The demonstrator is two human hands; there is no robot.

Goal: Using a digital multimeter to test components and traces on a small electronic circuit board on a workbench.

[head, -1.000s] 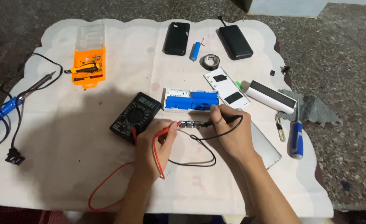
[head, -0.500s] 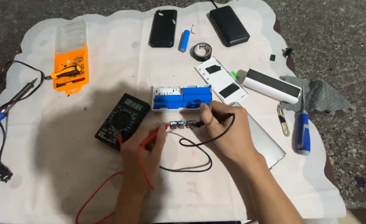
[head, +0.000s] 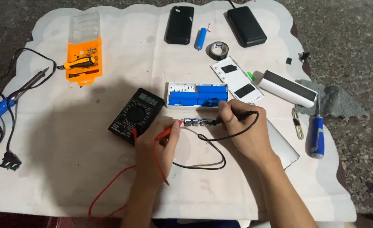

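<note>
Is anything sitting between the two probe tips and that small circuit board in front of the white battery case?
Nothing visible does. The left hand holds the red probe at one end of the small circuit board, the right hand holds the black probe at the other; both tips already reach it.

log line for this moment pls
left hand: holds red probe | right hand: holds black probe | both tips on small circuit board | multimeter beside

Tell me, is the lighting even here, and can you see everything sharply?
Head view: light falls from above, casting a soft dark shadow on the white mat left of the left hand; the multimeter screen is too small to read; the right hand and small circuit board look reasonably sharp; stone corners stay dim.
</note>
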